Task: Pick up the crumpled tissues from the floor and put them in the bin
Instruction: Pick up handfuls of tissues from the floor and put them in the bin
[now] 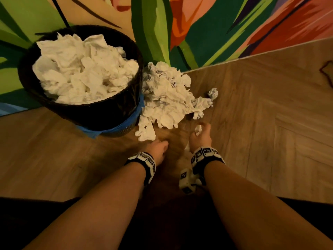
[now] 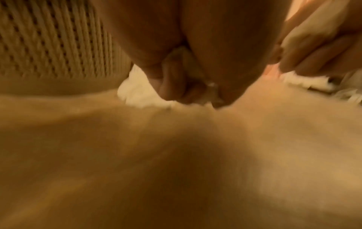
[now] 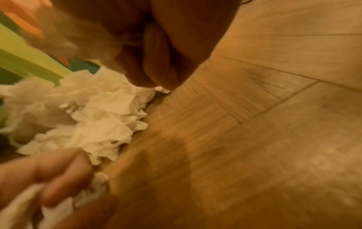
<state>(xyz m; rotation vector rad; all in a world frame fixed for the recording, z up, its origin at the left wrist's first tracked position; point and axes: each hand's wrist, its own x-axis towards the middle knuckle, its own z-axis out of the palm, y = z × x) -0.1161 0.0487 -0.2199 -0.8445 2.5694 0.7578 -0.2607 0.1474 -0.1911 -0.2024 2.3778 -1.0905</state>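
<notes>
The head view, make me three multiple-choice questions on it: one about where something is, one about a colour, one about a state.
1. Where does the pile of tissues on the floor lie?
A. to the right of the bin
B. to the left of the bin
C. inside a drawer

2. What colour is the tape on the bin?
A. red
B. blue
C. yellow

3. What is the right hand doing?
A. lying flat and empty
B. holding a cup
C. holding a tissue

Answers:
1 A, the heap touches the bin's right side.
2 B, the blue tape wraps its lower part.
3 C, the held tissue shows white between its fingers.
</notes>
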